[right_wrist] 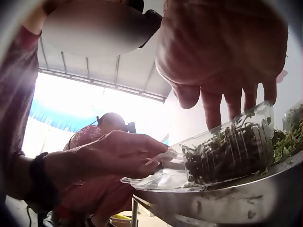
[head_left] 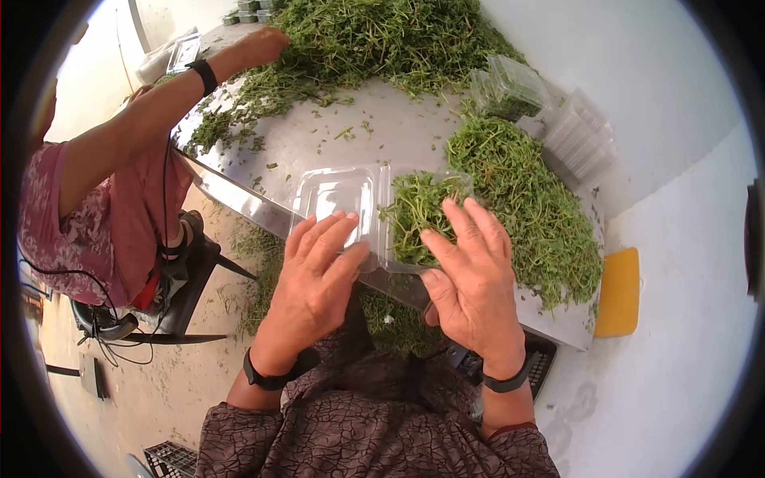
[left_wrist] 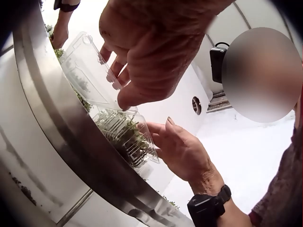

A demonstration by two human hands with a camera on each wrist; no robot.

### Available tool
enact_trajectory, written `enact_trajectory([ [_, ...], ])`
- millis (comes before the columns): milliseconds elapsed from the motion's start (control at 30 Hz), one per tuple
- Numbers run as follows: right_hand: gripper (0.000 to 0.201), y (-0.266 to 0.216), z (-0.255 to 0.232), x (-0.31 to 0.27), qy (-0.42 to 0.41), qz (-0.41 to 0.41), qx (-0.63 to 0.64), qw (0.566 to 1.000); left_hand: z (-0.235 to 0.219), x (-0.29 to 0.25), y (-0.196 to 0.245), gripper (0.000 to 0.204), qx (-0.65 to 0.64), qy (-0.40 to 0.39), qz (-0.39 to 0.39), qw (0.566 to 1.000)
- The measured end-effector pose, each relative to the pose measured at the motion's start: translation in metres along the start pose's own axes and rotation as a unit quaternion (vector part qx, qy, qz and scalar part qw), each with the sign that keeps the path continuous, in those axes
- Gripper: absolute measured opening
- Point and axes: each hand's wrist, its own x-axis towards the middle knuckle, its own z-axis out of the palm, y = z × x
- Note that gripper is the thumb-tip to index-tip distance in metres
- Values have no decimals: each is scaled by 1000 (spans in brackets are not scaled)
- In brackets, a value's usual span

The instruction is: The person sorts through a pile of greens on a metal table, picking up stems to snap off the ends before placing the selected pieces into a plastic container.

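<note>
A clear plastic clamshell box (head_left: 388, 259) lies opened out at the table's front edge. Its lid (head_left: 335, 191) is on the left, and cut green stems and leaves (head_left: 418, 211) fill the base on the right. My left hand (head_left: 312, 291) holds the lid by its near edge, thumb and fingers at the rim in the right wrist view. Over the filled base is my right hand (head_left: 476, 287), its fingers reaching down to the greens and the near wall. Through the clear side of the base (right_wrist: 227, 156), packed greens show in the right wrist view.
Loose greens (head_left: 534, 207) are heaped right of the box, with a bigger pile (head_left: 382, 40) at the back. Filled boxes (head_left: 510, 88) and stacked clear containers (head_left: 580, 135) stand by the wall. Another person's arm (head_left: 143, 119) reaches in from the left. A yellow board (head_left: 619, 292) leans at right.
</note>
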Motion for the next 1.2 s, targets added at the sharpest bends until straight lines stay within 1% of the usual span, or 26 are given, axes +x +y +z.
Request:
enact_trajectory([
  [167, 31, 3, 9, 0, -22, 2, -22, 1000, 10, 3, -1, 37, -1, 12, 18, 1000],
  [233, 30, 2, 8, 0, -27, 5, -17, 999, 8, 6, 0, 36, 23, 16, 28, 999],
  [367, 31, 0, 2, 3, -23, -5, -23, 999, 8, 5, 1, 36, 37, 18, 27, 999],
  [433, 34, -3, 0, 5, -8, -16, -19, 1000, 7, 4, 3, 35, 53, 23, 20, 998],
  [567, 36, -8, 7, 11, -11, -35, -21, 999, 6, 5, 5, 36, 61, 26, 26, 997],
  [667, 37, -8, 13, 12, -16, -33, -43, 998, 5, 4, 6, 35, 60, 27, 31, 997],
  [733, 38, -4, 18, 11, -17, -5, -51, 999, 6, 3, 6, 35, 56, 29, 32, 997],
  [967, 37, -6, 17, 12, -28, -7, -45, 999, 5, 2, 8, 36, 63, 29, 36, 997],
  [1033, 36, -2, 9, 9, 3, -3, -14, 1000, 1, 4, 10, 38, 39, 19, 19, 999],
  [1067, 36, 1, 5, 7, 4, -1, -15, 1000, -1, 3, 11, 38, 37, 17, 21, 999],
  [1133, 37, 9, -5, 1, 46, 29, -4, 999, -4, 2, 12, 45, 12, 10, -1, 1000],
  [1167, 37, 12, -8, -2, 47, 32, -6, 998, -5, 3, 12, 45, 10, 9, 2, 1000],
  [1200, 39, 16, -10, -6, 60, 55, 9, 997, -6, 7, 12, 46, 23, 13, 17, 999],
])
